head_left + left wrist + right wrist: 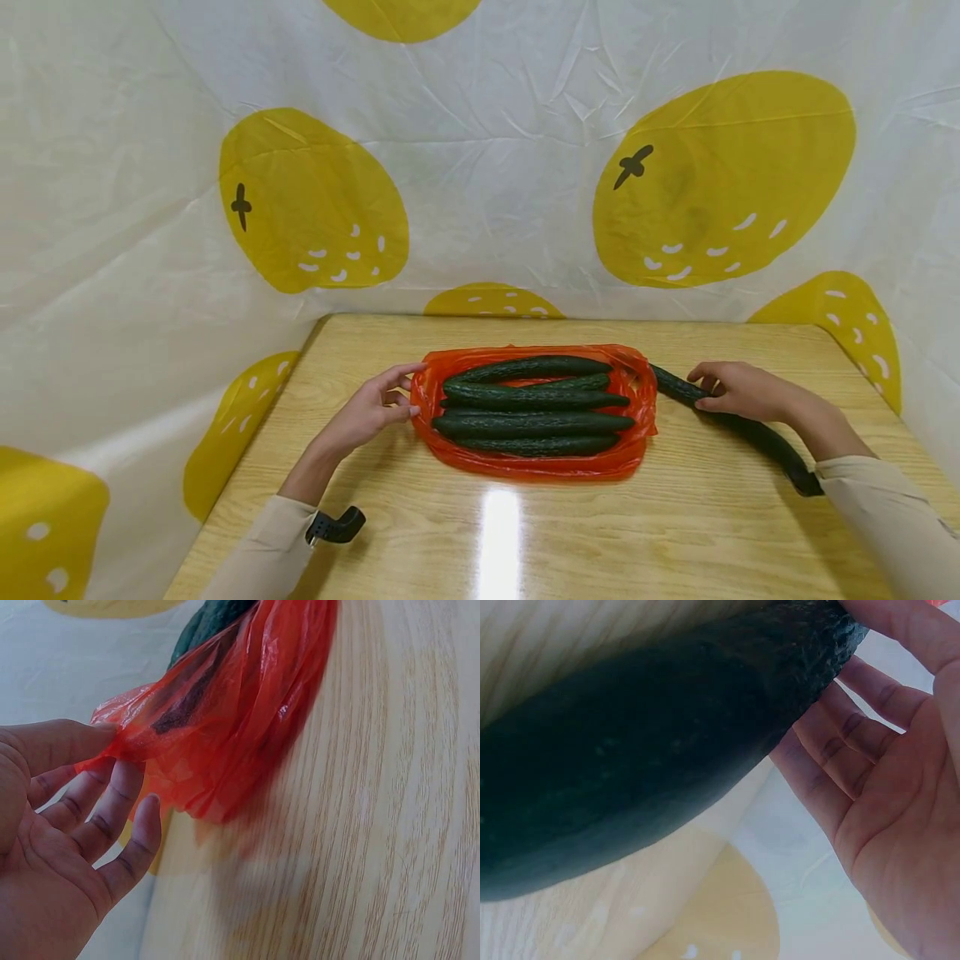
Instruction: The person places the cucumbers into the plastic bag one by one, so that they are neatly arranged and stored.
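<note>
A red plastic bag (525, 469) lies spread open on the table with several dark green cucumbers (532, 423) side by side in it. At the bag's left end my left hand (363, 417) pinches the thin plastic between thumb and fingers; the left wrist view shows the pinched film (202, 735) close up. To the right of the bag, one more cucumber (765, 437) lies slantwise, its far end touching or close to the bag's right edge. My right hand (750, 392) holds this cucumber from above, thumb on one side and fingers on the other.
The wooden table (420, 542) carries a bright glare streak in front of the bag. A white sheet with yellow fruit prints (495, 200) hangs behind the table and along its sides. A black strap (337, 526) sits at my left wrist.
</note>
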A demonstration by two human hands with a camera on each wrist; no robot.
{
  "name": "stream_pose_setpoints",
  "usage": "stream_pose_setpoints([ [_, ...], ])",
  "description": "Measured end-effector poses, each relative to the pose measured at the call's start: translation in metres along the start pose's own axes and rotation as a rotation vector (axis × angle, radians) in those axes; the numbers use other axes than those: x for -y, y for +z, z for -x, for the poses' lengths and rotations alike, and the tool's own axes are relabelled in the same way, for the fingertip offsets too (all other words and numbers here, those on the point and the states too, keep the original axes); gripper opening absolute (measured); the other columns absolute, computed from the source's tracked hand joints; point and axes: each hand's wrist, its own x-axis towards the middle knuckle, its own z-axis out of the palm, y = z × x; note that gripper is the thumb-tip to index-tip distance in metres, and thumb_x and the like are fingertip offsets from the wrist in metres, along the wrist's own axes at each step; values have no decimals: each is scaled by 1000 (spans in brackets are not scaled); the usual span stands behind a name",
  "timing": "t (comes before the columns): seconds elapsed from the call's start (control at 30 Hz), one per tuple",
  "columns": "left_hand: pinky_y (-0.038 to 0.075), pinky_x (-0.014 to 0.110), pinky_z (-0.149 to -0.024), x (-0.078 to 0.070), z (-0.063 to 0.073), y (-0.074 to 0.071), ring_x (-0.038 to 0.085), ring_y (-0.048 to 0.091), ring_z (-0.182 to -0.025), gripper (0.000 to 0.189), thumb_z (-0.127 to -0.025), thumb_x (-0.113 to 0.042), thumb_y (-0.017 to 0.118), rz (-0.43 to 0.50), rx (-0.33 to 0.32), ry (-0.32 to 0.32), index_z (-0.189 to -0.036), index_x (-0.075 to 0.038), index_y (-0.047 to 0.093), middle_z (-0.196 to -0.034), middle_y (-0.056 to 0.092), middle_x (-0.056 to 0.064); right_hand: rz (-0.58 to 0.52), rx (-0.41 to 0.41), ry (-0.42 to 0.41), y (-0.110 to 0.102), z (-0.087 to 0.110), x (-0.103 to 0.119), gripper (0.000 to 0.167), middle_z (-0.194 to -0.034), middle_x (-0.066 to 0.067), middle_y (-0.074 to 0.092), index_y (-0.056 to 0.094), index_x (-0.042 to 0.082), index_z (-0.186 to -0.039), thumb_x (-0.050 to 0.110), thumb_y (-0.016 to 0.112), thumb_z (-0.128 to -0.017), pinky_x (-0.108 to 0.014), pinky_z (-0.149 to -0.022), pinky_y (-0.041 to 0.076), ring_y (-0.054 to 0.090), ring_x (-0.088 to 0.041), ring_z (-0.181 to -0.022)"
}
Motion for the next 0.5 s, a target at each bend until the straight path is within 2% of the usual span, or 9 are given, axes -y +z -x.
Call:
stream_pose_setpoints([
  [0.23, 59, 37, -77, 0, 0, 0, 28, 63, -89, 63, -94, 1, 68, -6, 2, 9, -152, -4, 43, -116, 52, 20, 6, 14, -16, -1, 0, -2, 42, -101, -5, 69, 66, -6, -119, 25, 76, -92, -40, -75, 56, 67, -23, -89],
  [0.5, 59, 36, -77, 1, -1, 0, 27, 63, -90, 62, -95, 0, 68, -5, 2, 10, -152, -4, 43, -117, 51, 22, -6, 50, -13, -1, 0, -1, 39, -103, -3, 69, 65, -1, -121, 26, 74, -93, -36, -74, 54, 65, -21, -90],
])
